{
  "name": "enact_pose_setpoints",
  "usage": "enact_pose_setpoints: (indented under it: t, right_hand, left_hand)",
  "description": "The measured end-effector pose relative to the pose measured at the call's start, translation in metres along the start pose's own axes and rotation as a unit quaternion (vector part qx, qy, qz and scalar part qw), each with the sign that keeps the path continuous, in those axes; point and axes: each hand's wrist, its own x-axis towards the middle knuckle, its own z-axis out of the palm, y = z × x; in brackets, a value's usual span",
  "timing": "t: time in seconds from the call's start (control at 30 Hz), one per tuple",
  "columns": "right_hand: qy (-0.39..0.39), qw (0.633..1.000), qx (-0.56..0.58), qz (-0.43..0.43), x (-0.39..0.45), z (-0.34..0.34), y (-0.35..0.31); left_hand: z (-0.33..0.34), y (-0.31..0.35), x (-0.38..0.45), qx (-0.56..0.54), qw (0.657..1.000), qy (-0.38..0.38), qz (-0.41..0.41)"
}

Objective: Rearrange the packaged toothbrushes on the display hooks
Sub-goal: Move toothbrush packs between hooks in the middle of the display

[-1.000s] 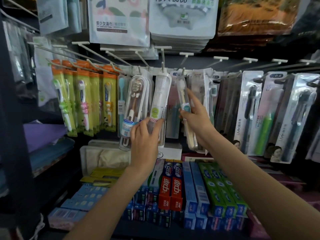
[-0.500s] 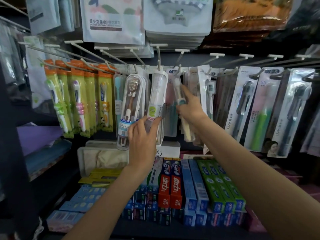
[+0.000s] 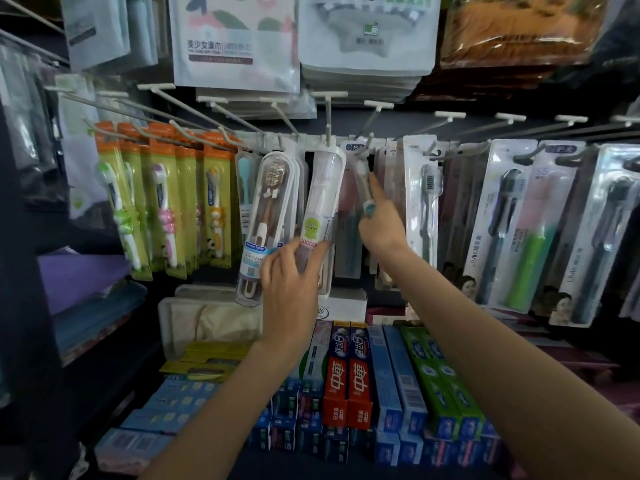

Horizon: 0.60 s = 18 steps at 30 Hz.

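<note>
Up at the display hooks (image 3: 327,123), both arms reach forward. Left hand (image 3: 289,289) curls its fingers round the lower part of a white-cased toothbrush pack (image 3: 323,216) hanging from its hook (the pack tilts slightly). Right hand (image 3: 379,226), forefinger extended upward, pinches a slim toothbrush pack (image 3: 362,183) just beside it, near its hook. Toothpaste boxes (image 3: 349,375) lie on the shelf below.

Hook rail (image 3: 446,115) w/ hung toothbrush packs (image 3: 322,216) — toothpaste boxes (image 3: 349,375) on shelf (image 3: 311,469) below.
</note>
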Motion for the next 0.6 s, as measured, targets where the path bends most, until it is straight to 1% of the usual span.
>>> enact_pose_setpoints:
  t: [0.1,0.13,0.23,0.33,0.4,0.53,0.6]
  right_hand:
    - [-0.006,1.000,0.014,-0.004,0.005,0.000,0.001]
    - [-0.011,0.999,0.036,0.003,0.007,0.001,0.003]
    - [-0.020,0.986,0.156,0.047,0.007,0.007,0.008]
    - [-0.017,0.976,0.211,0.055,0.000,0.014,0.009]
    - [-0.026,0.978,0.202,0.044,-0.010,0.020,0.011]
    - [0.001,0.987,0.157,0.039,-0.035,0.026,0.027]
    - [-0.002,0.988,0.152,0.038,-0.041,0.026,0.035]
  left_hand:
    - [0.001,0.002,0.000,-0.003,1.000,-0.006,-0.008]
    - [0.001,0.002,0.000,-0.008,1.000,-0.010,-0.010]
    - [0.001,0.001,0.001,-0.024,0.999,-0.019,-0.017]
    - [-0.002,0.001,0.001,-0.033,0.999,-0.031,-0.025]
    - [-0.005,0.000,0.001,-0.030,0.999,-0.034,-0.026]
    - [-0.010,-0.001,0.001,-0.036,0.998,-0.039,-0.029]
    - [-0.011,-0.003,0.001,-0.030,0.998,-0.040,-0.027]
